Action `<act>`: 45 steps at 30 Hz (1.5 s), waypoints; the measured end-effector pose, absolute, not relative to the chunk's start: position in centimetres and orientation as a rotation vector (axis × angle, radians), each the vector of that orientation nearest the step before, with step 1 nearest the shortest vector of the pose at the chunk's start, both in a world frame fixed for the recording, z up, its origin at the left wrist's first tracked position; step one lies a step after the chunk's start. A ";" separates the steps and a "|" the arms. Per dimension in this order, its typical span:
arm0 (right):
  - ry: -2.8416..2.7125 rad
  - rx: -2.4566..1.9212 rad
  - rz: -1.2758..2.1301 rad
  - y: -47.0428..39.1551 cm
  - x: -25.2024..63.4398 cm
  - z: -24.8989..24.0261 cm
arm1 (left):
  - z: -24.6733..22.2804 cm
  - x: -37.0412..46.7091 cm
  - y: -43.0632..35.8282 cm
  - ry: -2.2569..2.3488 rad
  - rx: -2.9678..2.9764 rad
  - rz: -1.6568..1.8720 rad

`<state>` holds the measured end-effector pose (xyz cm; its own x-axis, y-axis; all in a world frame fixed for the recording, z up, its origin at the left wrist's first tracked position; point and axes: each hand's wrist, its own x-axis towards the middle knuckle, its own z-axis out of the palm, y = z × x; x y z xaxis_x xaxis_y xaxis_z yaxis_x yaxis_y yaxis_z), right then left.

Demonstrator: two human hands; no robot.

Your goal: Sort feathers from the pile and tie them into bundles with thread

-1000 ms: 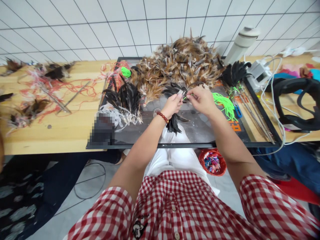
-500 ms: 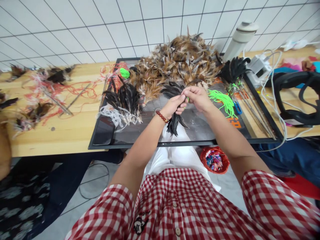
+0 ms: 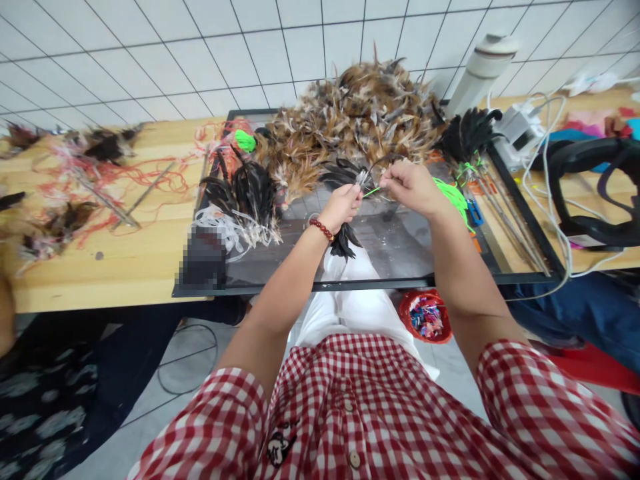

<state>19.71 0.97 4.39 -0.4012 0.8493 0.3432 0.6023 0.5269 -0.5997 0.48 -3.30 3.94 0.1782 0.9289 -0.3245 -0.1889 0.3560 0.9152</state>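
Note:
My left hand [image 3: 342,205] is closed around a bundle of black feathers [image 3: 345,241], whose dark tips hang below the fingers toward the tray's front edge. Pale quill ends show just above that hand. A short bright green cord [image 3: 371,192] stretches from the bundle to my right hand [image 3: 406,185], which pinches its end to the right. More black feathers [image 3: 345,175] lie behind my left hand. Loose green cords [image 3: 453,200] rest right of my right hand, partly hidden by the forearm.
Brown feathers [image 3: 360,113] are heaped at the back of the black-rimmed tray [image 3: 380,285]. Black feathers [image 3: 250,190] and white ties [image 3: 217,223] lie at left. Thin sticks [image 3: 515,220], a white bottle [image 3: 483,73] and cables stand or lie right. A red basket [image 3: 407,320] is below.
My right hand has moved right, away from my left hand, and the green cord now shows taut between them. The quill ends have come into view.

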 end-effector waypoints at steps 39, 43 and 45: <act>-1.688 -0.967 0.875 1.6 17.4 2.2 | 1.4 0.8 -3.1 1.330 1.985 0.978; -1.606 -0.884 1.079 1.6 17.0 1.8 | 0.2 0.5 -1.1 1.264 1.743 1.366; -1.638 -0.833 1.176 1.3 16.4 1.6 | -0.4 0.2 -0.4 1.271 1.675 1.459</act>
